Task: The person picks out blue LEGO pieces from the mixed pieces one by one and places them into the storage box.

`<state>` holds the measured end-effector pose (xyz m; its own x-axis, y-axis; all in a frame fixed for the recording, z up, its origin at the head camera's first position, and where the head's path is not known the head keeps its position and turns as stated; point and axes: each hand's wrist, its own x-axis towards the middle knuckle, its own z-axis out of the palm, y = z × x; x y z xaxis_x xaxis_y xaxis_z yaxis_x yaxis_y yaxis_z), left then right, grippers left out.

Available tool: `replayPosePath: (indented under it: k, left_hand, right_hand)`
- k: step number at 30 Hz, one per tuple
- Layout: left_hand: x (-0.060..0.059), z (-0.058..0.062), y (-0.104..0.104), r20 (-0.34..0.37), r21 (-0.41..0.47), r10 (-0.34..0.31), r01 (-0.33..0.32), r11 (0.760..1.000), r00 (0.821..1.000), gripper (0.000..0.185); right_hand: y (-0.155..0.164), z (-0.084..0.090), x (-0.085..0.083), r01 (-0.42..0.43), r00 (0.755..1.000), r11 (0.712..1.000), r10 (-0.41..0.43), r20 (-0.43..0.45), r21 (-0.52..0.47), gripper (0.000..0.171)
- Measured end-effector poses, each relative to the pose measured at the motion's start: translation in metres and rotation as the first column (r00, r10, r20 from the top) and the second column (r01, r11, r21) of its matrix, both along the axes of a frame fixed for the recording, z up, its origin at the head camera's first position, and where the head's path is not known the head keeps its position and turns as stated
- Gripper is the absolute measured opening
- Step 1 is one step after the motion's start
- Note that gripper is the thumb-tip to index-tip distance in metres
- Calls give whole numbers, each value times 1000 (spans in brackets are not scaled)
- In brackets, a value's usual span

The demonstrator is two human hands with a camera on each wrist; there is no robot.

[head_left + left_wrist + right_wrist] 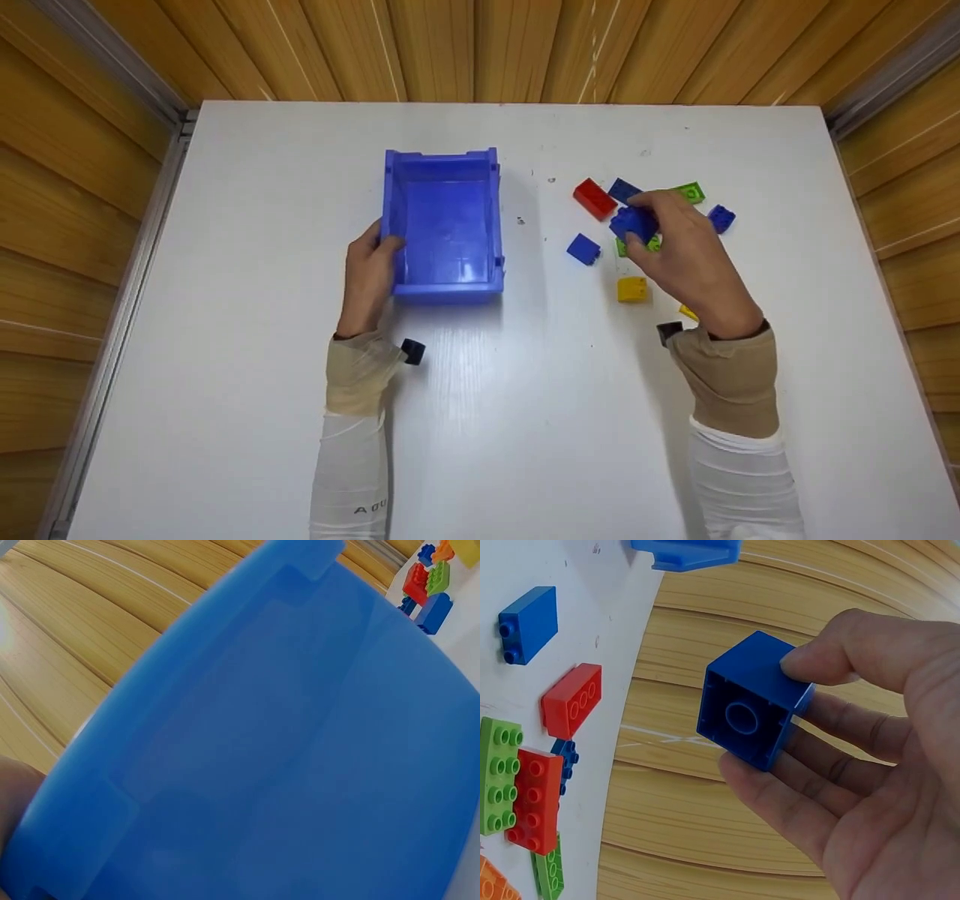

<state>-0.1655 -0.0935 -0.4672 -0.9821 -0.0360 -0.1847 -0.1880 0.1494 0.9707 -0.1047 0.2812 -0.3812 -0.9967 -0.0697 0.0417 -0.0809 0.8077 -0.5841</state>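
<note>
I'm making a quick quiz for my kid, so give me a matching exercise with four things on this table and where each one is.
Things:
1. blue bin
2. blue block
3. red block
4. yellow block

Places:
A. lying on the table beyond the right hand
B. gripped at its side by the left hand
C. on the table, nearer the person than the other blocks listed
D. pinched in the right hand

Pairs: 1-B, 2-D, 3-A, 4-C

One blue bin (442, 225) is sitting on the table (525, 420). Blue bricks are numbering four: one held (634, 223), three lying loose (583, 249) (622, 190) (721, 218). One red brick (595, 199), two green bricks (691, 193) (651, 244) and one full yellow brick (632, 289) are showing; another yellow bit is peeking out, mostly hidden. Two hands (369, 274) (686, 259) are showing.
</note>
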Motion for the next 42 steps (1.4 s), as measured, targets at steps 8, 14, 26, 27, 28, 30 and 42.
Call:
replayPosePath:
  k: [8, 14, 26, 27, 28, 30, 42]
  left_hand:
    - [0, 0, -1, -2, 13, 0, 0, 1000, 1000, 52]
    - [-1, 0, -1, 0, -20, 15, -15, 1000, 1000, 50]
    - [-2, 1, 2, -10, -17, 20, -20, 1000, 1000, 47]
    - [-2, 0, 2, -9, -18, 19, -19, 1000, 1000, 47]
    - [-2, 0, 2, -8, -18, 20, -20, 1000, 1000, 47]
    - [-2, 0, 1, -5, -18, 20, -20, 1000, 1000, 46]
    - [-1, -1, 2, -11, -23, 13, -13, 1000, 1000, 48]
  right_hand:
    - [-5, 3, -3, -21, 1000, 999, 21, 11, 25, 51]
    - [-9, 5, -5, -50, 999, 999, 50, -15, 22, 49]
    - [-17, 6, -5, -65, 997, 998, 65, 29, 15, 52]
    - [-17, 6, -6, -67, 997, 998, 67, 34, 17, 52]
    - [-18, 6, -6, -71, 997, 997, 70, 38, 15, 52]
    - [-20, 7, -7, -77, 996, 997, 77, 41, 15, 53]
    - [-29, 5, -9, -145, 989, 989, 145, -18, 28, 47]
